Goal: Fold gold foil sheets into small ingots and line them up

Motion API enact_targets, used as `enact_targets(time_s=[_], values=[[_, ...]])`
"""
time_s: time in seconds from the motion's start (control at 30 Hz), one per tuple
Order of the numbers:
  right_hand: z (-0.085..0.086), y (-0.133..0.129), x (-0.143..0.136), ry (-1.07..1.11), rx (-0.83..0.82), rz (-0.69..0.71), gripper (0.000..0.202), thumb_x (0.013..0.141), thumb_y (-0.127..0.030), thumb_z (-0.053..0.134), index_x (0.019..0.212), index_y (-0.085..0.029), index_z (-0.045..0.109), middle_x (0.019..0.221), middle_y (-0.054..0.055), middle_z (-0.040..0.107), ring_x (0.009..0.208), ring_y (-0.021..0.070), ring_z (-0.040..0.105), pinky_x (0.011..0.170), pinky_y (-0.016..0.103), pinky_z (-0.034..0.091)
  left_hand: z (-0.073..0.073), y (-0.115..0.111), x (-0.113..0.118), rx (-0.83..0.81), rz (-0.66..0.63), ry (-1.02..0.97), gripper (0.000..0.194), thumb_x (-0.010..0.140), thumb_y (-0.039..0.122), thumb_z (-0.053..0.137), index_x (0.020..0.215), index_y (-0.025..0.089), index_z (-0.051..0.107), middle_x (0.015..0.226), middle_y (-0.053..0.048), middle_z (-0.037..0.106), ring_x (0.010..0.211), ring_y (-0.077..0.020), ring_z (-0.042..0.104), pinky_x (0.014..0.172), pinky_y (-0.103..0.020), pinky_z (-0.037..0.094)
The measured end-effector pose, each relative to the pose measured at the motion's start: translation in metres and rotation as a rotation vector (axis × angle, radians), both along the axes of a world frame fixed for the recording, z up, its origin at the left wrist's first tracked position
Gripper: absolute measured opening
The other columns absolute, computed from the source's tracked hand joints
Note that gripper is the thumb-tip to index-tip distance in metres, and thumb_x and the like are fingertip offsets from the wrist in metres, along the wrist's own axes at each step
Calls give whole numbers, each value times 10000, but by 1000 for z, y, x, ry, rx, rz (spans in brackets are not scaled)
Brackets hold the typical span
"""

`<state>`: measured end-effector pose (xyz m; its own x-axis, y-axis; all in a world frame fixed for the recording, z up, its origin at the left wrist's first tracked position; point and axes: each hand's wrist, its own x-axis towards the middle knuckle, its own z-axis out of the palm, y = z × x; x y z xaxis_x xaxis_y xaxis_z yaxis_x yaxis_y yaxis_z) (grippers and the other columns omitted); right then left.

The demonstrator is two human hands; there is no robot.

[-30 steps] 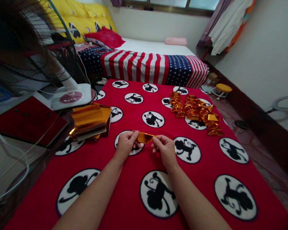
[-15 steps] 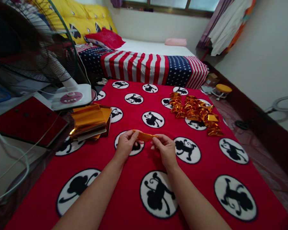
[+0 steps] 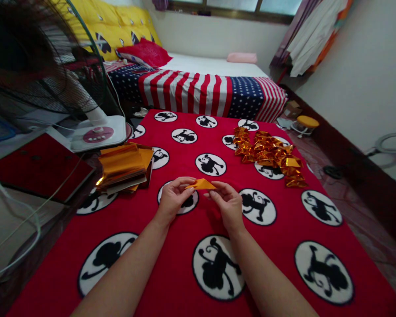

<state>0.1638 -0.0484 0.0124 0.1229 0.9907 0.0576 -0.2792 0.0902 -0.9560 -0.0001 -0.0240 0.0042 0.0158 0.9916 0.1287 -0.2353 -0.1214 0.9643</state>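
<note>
Foil paper (image 3: pixel 202 184), part-folded, above middle of red monkey-print cloth (image 3: pixel 173 270); pinched at its ends in left hand (image 3: pixel 172 198) and right hand (image 3: pixel 229 202), both nearly closed. Apparently finished: folded foil pieces (image 3: pixel 267 155) toward far right corner. Seemingly unworked: foil sheets (image 3: pixel 120 164), stacked at left edge.

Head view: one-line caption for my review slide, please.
Left hand and right hand holding folded orange-gold paper over a red monkey-print cloth.

Folded paper (image 3: pixel 203 184): orange. Left paper stack (image 3: pixel 121 163): metallic gold. Cloth (image 3: pixel 171 273): red, with white discs bearing black monkeys. Far pillow (image 3: pixel 242 57): pink.
</note>
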Motion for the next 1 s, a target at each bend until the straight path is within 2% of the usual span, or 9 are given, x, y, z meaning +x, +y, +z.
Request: enact_targets(time_s=[0.17,0.3,0.4,0.6,0.73,0.83,0.9,1.0], values=[[0,0,1,9,15,21,243,754,-266,749,976,-197,679,872,30,740,729,180,728,715,298,595,-2,0,0,82,15,62,189,729,178,732,916,164,709,1074,-77,673,1001,-193,661,870,-294,535],[-1,0,0,-28,11,7,186,763,-272,745,925,-196,694,847,21,736,714,174,724,699,289,594,-2,-1,1,75,8,111,304,738,142,702,1038,184,675,1118,-75,658,954,-174,672,820,-265,531],[-1,-1,0,-54,11,2,170,763,-278,747,907,-200,702,835,16,735,707,170,718,698,291,595,-2,-1,1,60,-18,129,321,748,130,682,1062,195,668,1078,-61,679,920,-166,682,799,-251,524],[1,-2,0,-105,-25,-14,177,744,-307,757,877,-201,708,777,8,729,653,164,698,648,287,593,-3,-2,2,60,-1,193,179,779,229,695,949,182,721,953,-56,717,878,-174,674,788,-265,518],[1,-3,-1,-139,-41,-10,180,741,-337,755,849,-201,708,742,8,721,617,168,682,610,292,591,-1,-2,2,44,12,189,164,749,282,738,869,173,713,883,-46,711,804,-163,659,742,-259,512],[-1,-4,-1,-154,-36,28,177,751,-335,747,861,-202,708,765,14,721,639,170,681,621,294,590,2,-3,2,99,-13,272,149,723,289,764,810,174,727,872,-50,698,807,-163,645,712,-242,491],[-2,-4,-1,-161,-14,54,175,763,-313,737,899,-209,704,813,18,722,671,167,682,638,287,587,4,-4,2,129,-36,333,129,734,291,756,795,178,741,855,-51,696,798,-160,638,703,-238,478],[-1,-5,0,-169,52,58,274,775,-256,721,1045,-244,676,895,6,705,695,144,672,656,263,575,5,-4,2,126,-50,387,127,763,301,728,779,176,744,801,-42,698,759,-156,630,704,-243,472]])
